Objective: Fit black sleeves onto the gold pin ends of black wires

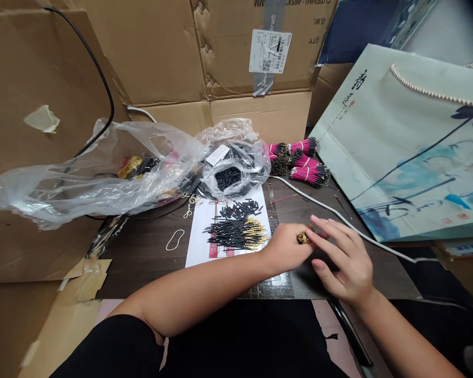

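My left hand is closed around a small bundle of pins, whose gold ends show beside the fingers; the rest of it is hidden in the fist. My right hand has its fingers apart, with fingertips at the gold ends and against my left hand. Left of my hands, a pile of black pins with gold tips lies on a white sheet. Short black tubes are scattered just behind the pile. Behind them stands an open plastic bag full of black tubes.
Pink and black wire bundles lie at the back. A white cable crosses the table's right side. Crumpled clear plastic covers the back left. A pale paper bag leans at the right. Cardboard walls the back. A rubber band lies left.
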Demonstrator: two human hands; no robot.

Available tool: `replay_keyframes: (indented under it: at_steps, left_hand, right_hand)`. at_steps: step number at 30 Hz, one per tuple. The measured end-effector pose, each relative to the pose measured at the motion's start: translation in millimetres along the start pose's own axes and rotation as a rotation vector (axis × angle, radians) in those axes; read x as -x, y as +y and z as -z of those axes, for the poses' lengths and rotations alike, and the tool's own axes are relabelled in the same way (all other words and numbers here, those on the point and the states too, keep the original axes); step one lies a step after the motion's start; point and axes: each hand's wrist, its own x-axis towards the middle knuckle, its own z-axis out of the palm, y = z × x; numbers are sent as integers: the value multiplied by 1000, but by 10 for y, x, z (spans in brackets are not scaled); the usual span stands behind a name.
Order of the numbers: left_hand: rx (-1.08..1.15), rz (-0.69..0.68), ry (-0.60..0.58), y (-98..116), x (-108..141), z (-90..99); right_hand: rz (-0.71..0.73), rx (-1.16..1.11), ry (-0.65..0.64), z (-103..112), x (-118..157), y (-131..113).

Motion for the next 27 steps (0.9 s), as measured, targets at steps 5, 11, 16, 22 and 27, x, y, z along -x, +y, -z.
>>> replay_keyframes:
  at_steps: [5,11,16,22,27]
  left_hand:
    - [19,18,-34,-5,-14,-4]
    - [-93,42,-56,-11,-16,-12]
    - [-71,-59,-18,234,57,73]
    - [-309,-298,19,458,168,605]
    - [-513,-409,217,265,279,1120]
  right_hand:
    - [10,2,-3,-16,0,5]
    - [45,-25,-41,9,5,-9]
    - [-85,-177,136,110,-169,5]
    - [-11,-79,-218,-215,-763,272]
    - [138,51,-502,-756,-1051,359]
